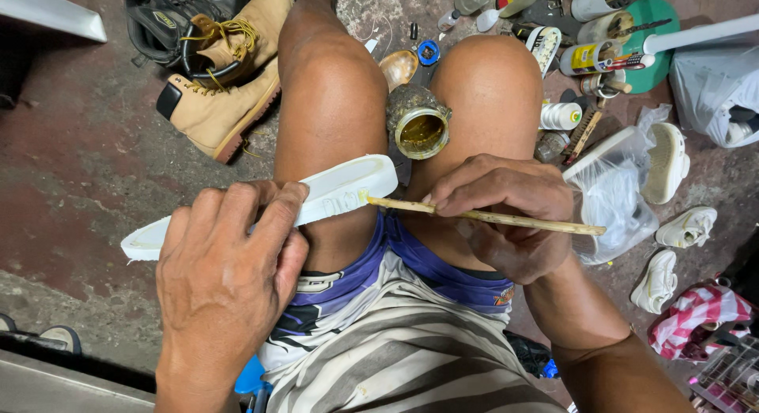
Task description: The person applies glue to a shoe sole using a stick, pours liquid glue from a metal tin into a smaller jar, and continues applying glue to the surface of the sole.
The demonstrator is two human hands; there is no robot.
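Note:
My left hand grips a white shoe sole across my left thigh, its inner side facing up. My right hand pinches a thin wooden stick whose glue-wet tip touches the sole's heel end. An open tin of yellowish glue with a crusted rim sits on the floor between my knees.
Tan work boots and a black shoe lie at the upper left. Bottles, tubes and a brush crowd the upper right by a green lid. White sneakers, a clear plastic bag and a striped cloth lie at the right.

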